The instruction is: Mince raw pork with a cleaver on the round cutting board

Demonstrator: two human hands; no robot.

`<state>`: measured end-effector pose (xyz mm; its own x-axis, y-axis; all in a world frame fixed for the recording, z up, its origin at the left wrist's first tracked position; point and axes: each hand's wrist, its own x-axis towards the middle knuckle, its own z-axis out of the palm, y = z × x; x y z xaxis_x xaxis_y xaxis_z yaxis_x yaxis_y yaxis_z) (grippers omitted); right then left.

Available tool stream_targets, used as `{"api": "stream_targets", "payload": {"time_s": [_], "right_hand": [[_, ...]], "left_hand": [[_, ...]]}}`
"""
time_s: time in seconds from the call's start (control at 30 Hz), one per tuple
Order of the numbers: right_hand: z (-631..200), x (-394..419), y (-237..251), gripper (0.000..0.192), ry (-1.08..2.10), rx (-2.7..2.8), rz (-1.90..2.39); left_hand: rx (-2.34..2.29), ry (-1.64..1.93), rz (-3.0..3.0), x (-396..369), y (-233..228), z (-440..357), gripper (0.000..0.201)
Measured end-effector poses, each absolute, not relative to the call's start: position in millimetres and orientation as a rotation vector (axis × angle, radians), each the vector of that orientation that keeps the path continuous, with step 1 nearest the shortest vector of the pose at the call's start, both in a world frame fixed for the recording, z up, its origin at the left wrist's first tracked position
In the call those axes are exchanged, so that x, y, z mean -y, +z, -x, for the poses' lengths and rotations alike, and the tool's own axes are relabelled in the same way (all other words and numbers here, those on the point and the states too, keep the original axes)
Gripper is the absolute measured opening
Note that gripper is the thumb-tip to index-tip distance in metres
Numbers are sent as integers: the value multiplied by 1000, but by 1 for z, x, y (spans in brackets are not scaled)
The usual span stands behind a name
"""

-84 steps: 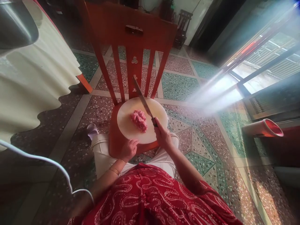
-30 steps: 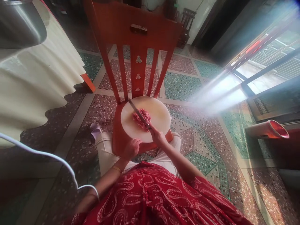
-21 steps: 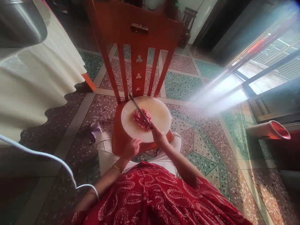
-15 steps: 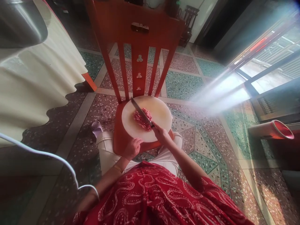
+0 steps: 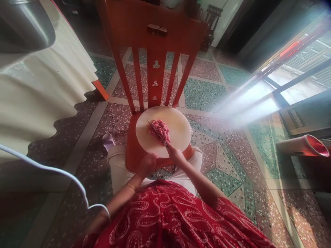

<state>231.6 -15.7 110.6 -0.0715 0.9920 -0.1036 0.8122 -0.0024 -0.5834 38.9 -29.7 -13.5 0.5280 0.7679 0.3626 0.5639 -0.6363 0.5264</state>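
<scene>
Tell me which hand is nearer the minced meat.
Right. The right hand grips the knife just off the near right edge of the minced meat; the left hand is farther off, at the near rim of the round board.

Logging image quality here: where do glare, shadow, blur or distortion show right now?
All head view: hazy glare spreads from the bright opening at right; the floor at lower left sinks into shadow; the left hand looks softer than the minced meat; the chair back looks stretched toward its top.

red chair seat (image 5: 131, 146) | on it: round board (image 5: 179, 127) | on board: minced meat (image 5: 162, 128)
</scene>
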Motion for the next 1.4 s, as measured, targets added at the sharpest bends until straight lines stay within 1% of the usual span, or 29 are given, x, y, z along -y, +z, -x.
{"api": "stream_targets", "payload": {"time_s": [0.07,0.2,0.37,0.53,0.67,0.83,0.97,1.13,1.3,1.4], "right_hand": [[-233,13,117,42,767,1941,1871],[-235,13,124,44,676,1892,1721],[-232,19,108,43,772,1969,1885],[-233,20,104,44,714,1929,1766],[-235,21,102,43,768,1980,1912],[-232,22,106,44,657,1990,1790],[-235,20,105,42,674,2074,1891],[-242,20,103,43,618,2103,1794],[-242,20,94,41,612,2165,1889],[-260,25,95,42,590,2215,1880]], "left_hand": [[-1104,828,-2437,30,-14,-39,32],[-1121,846,-2453,29,-14,-40,32],[-1084,868,-2453,29,-17,-40,30],[-1093,875,-2460,29,-13,-40,32],[-1090,882,-2455,29,-11,-40,31],[-1102,885,-2481,29,-14,-40,34],[-1093,872,-2473,28,-15,-40,31],[-1107,854,-2480,28,-14,-41,33],[-1063,902,-2487,27,-12,-41,30],[-1050,895,-2500,25,-11,-41,32]]}}
